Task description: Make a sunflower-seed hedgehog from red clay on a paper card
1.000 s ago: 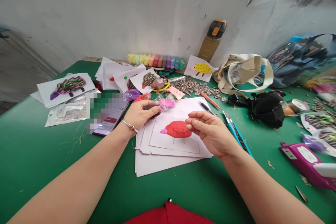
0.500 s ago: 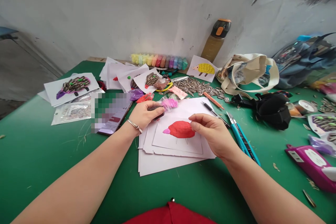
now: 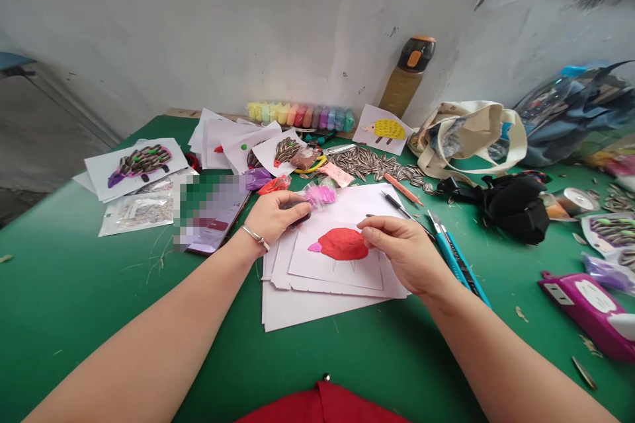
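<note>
Red clay (image 3: 343, 244) with a pink tip is lying on a small sheet (image 3: 317, 271) on the paper stack (image 3: 297, 310), in front of the person and between the two hands. Compared with a second ago, the right hand (image 3: 409, 254) is holding its fingertips lower and closer together at the clay's right end, while the clay is keeping its place on the sheet. That right grip is pinching inward, but I cannot tell whether it is closing on anything or touching the clay. The left hand (image 3: 272, 219) is keeping its grip curled around a dark thing (image 3: 303, 217), mostly hidden, just beside a pink packet (image 3: 320, 195). Everything is appearing slightly farther right because the view is shifting. Around the edges, a phone (image 3: 218, 225) is bordering the left hand, and cutters (image 3: 452, 251) are slanting just beside the right wrist, with a pen (image 3: 399, 207) lying beyond the fingers. Seeds (image 3: 364, 164) are crowding the far side. Green table (image 3: 317, 353) is stretching between the stack's near edge and the red garment (image 3: 317, 406).
</note>
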{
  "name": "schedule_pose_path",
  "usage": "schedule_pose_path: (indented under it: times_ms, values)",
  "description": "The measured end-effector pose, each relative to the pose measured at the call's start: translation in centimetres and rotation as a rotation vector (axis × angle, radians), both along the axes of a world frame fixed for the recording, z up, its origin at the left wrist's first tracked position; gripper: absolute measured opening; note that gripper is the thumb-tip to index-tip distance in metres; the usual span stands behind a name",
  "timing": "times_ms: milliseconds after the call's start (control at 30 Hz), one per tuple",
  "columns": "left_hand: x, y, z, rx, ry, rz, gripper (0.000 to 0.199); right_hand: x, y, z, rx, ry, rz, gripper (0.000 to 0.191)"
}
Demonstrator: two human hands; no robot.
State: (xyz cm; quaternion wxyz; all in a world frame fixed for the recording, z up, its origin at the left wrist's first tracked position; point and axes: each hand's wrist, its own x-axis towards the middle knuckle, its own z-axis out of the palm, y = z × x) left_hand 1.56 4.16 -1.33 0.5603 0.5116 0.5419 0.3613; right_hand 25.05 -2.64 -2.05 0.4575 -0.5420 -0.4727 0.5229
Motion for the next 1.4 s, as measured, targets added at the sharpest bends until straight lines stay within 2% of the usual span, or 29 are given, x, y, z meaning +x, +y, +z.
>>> schedule_pose_path:
  times_ms: [267, 367, 533, 633, 767, 933, 1400]
  values:
    - [0.1, 0.1, 0.1, -0.027, -0.031, 0.010, 0.043, -0.5, -0.2, 0.1, -0.028, -0.048, 0.041, 0.024]
    - [0.1, 0.1, -0.1, -0.033, -0.037, 0.012, 0.044, -0.7, -0.2, 0.4, -0.014, -0.083, 0.057, 0.019]
    - [0.1, 0.1, -0.3, -0.032, -0.058, 0.000, 0.046, -1.7, -0.2, 1.6, 0.041, -0.328, 0.136, 0.013]
    - [0.1, 0.1, -0.2, -0.020, -0.063, -0.017, 0.044, -2.8, 0.0, 1.8, 0.125, -0.504, 0.187, 0.013]
    - [0.1, 0.0, -0.1, 0.004, -0.038, -0.032, 0.040, -4.4, 0.5, 0.9, 0.334, -0.728, 0.292, 0.020]
    - [0.1, 0.0, -0.1, 0.032, 0.018, -0.024, 0.038, -5.6, 0.5, -0.6, 0.503, -0.903, 0.303, 0.020]
    - [0.1, 0.0, 0.0, 0.093, 0.098, -0.046, 0.031, -5.8, 0.2, -2.1, 0.596, -1.026, 0.292, 0.019]
